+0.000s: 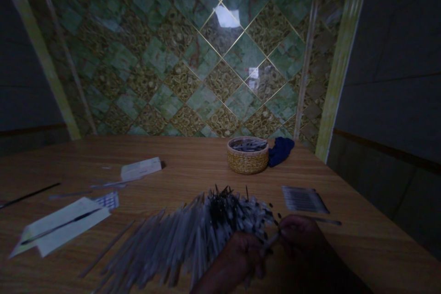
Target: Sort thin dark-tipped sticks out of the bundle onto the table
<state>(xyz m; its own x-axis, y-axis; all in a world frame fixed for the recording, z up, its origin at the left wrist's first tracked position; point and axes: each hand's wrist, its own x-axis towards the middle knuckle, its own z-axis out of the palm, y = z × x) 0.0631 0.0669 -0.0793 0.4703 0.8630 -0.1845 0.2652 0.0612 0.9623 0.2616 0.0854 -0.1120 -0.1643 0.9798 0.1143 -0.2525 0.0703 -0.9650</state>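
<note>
My left hand (239, 255) and my right hand (298, 232) are close together at the front right of the pile, both with closed fingers. Between them runs a slim, pale pen (272, 240), its left end in my left fingers and its right end pinched by my right. Dim light and blur hide its details. Beside and behind my left hand spreads a large pile of pens (179, 234) with translucent barrels and dark ends bunched toward the right. Small black pieces, perhaps caps, lie close to my right fingertips.
A woven basket (247, 162) full of slim sticks stands behind the pile, with a dark blue cloth (281, 150) against it. Right lies a neat row of pens (305, 199). Left are a white box (141, 168), pale papers (74, 225) and a thin black stick (31, 195).
</note>
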